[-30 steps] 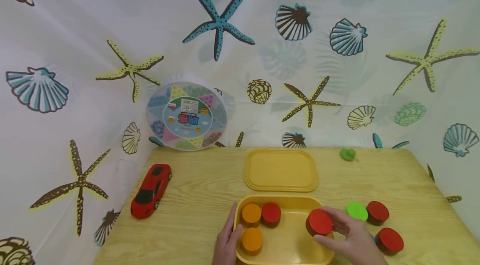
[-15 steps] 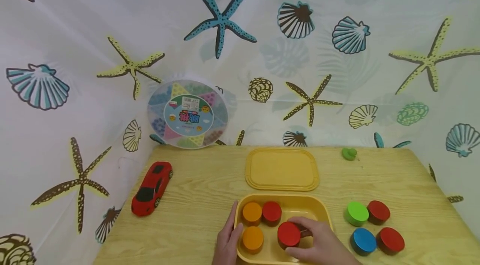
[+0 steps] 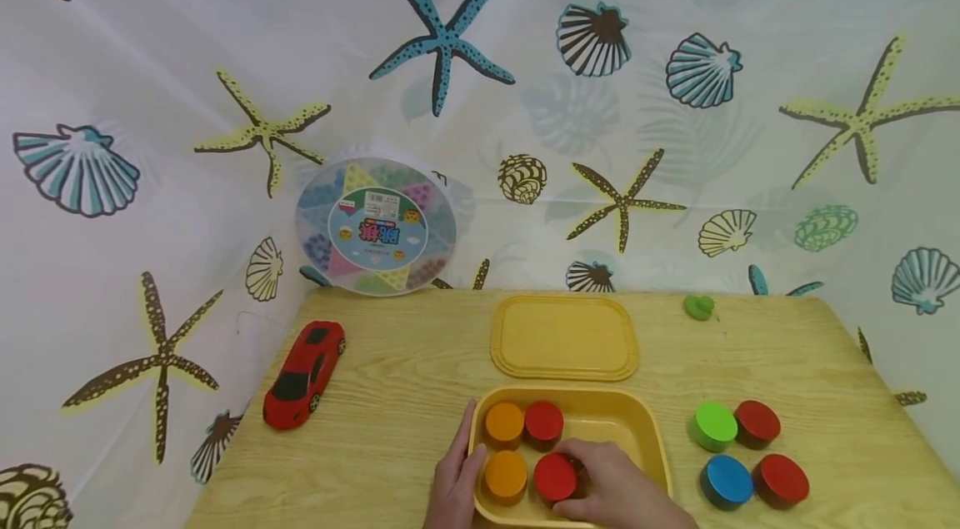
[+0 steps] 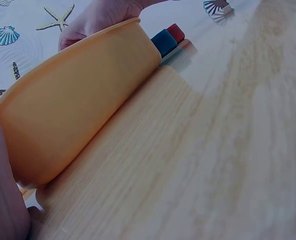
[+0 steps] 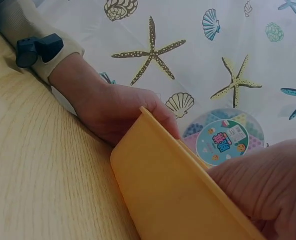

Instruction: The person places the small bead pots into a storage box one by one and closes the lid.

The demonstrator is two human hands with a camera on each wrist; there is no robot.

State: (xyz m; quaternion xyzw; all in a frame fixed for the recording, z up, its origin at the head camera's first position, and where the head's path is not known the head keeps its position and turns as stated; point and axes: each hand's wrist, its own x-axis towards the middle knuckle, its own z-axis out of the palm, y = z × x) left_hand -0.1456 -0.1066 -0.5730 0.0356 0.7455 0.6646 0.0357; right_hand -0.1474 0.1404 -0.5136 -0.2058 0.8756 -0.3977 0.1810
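A yellow plastic bin (image 3: 658,446) stands on the wooden table at the near edge of the head view. My left hand (image 3: 453,475) grips its left wall, thumb over the rim and fingers along the outside. Inside the bin, my right hand (image 3: 609,486) pinches a red round block (image 3: 555,476) between thumb and fingers, low in the front part. Left of that block sits an orange round block (image 3: 506,476); behind them are another orange block (image 3: 504,426) and a second red block (image 3: 543,424). The bin's wall (image 5: 163,185) hides the right fingertips in the right wrist view.
Right of the bin lie a green block (image 3: 714,426), a blue block (image 3: 727,481) and two red blocks (image 3: 780,480). Behind it is a flat yellow lid (image 3: 564,337). A red toy car (image 3: 303,376) sits left; a round game box (image 3: 377,227) leans on the curtain.
My right hand has carried the red block leftward and down in the bin, beside the front orange block. My left hand has stayed on the bin's wall.
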